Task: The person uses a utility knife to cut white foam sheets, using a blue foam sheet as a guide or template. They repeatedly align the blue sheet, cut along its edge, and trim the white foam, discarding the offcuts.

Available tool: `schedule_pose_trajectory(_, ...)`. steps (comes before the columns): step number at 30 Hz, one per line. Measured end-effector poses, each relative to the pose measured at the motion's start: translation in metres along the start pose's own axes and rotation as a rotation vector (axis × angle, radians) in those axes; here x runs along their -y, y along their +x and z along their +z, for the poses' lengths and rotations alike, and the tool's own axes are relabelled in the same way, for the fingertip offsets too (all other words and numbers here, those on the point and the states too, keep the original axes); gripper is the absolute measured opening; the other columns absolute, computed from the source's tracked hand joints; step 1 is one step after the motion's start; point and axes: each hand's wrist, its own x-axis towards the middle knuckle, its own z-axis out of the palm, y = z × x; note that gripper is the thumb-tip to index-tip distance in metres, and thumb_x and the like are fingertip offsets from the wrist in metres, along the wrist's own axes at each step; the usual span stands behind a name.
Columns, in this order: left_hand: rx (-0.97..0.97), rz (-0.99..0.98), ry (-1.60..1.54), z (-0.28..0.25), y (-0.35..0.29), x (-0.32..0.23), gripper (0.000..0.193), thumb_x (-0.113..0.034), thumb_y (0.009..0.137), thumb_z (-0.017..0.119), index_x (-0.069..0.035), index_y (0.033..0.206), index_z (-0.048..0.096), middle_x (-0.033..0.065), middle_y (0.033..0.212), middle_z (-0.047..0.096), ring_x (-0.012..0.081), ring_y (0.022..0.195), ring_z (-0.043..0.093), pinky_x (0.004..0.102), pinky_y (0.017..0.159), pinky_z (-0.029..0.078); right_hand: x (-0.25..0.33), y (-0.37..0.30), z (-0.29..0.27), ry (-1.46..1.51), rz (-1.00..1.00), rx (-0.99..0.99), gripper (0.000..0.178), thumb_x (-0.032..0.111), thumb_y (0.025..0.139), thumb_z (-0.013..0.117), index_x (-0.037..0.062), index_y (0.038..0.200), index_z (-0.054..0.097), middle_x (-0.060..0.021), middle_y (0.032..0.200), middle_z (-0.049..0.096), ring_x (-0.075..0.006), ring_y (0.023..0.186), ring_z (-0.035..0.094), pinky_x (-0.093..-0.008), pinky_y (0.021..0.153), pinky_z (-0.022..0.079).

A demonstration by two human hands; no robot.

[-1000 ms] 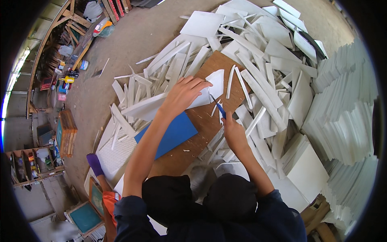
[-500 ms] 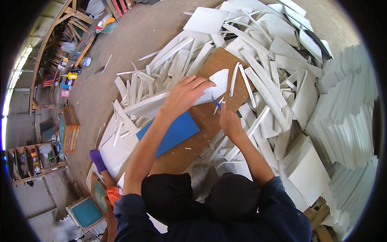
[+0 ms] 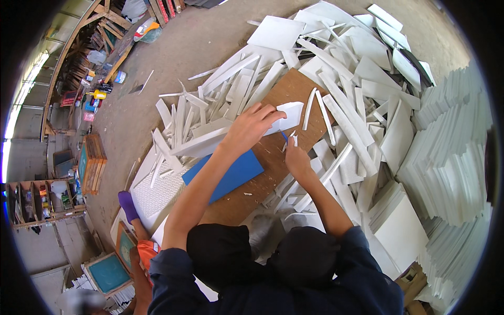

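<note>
A long white foam sheet stands tilted on its edge over a brown wooden board. My left hand is closed over its upper edge, fingers bent around it. Just to the right, my right hand grips a slim blue-handled knife, its tip close to the sheet's lower edge; the fist hides most of the handle. A small white scrap shows beside that fist. Below my left forearm a flat blue sheet lies on the board.
Heaps of white offcut strips surround the board. Tall stacks of white sheets rise at the right. At the lower left, another person's foot in a purple sock is near a textured white sheet. Wooden frames stand farther left.
The foam sheet has tipped more upright, showing less of its face, with my left hand still on it. The knife has shifted slightly. The whole view has moved a little.
</note>
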Motion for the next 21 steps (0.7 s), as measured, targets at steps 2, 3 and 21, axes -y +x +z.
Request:
schedule_pose_trajectory(2,-0.025,-0.013,0.043,0.003,0.001,0.0,0.045,-0.001,0.065,0.066,-0.014,0.106,0.053,0.0011,0.095,0.054,0.0209,0.085,0.051,0.0314,0.073,0.046,-0.004,0.01,0.005,-0.001,-0.012,-0.032,0.02,0.019,0.09,0.039,0.0025,0.1,0.036,-0.0267,0.073,0.059,-0.0459,0.069,0.057,-0.0547,0.061,0.044)
schedule_pose_trajectory(3,-0.035,-0.035,0.073,0.004,0.001,0.001,0.045,0.0,0.065,0.066,-0.013,0.106,0.053,0.0011,0.096,0.054,0.0211,0.085,0.051,0.0315,0.073,0.046,-0.001,0.012,0.006,0.0,-0.024,-0.043,0.02,0.019,0.09,0.039,0.0026,0.101,0.036,-0.0265,0.073,0.059,-0.0459,0.069,0.057,-0.0546,0.062,0.044)
schedule_pose_trajectory(21,-0.004,-0.364,0.05,-0.027,-0.003,0.018,0.042,-0.012,0.074,0.065,-0.012,0.111,0.044,0.0075,0.088,0.06,0.0272,0.086,0.055,0.0372,0.071,0.048,-0.031,-0.029,-0.012,0.092,0.009,-0.115,0.023,0.024,0.091,0.04,0.0021,0.098,0.037,-0.0247,0.065,0.058,-0.0425,0.063,0.059,-0.0497,0.054,0.047)
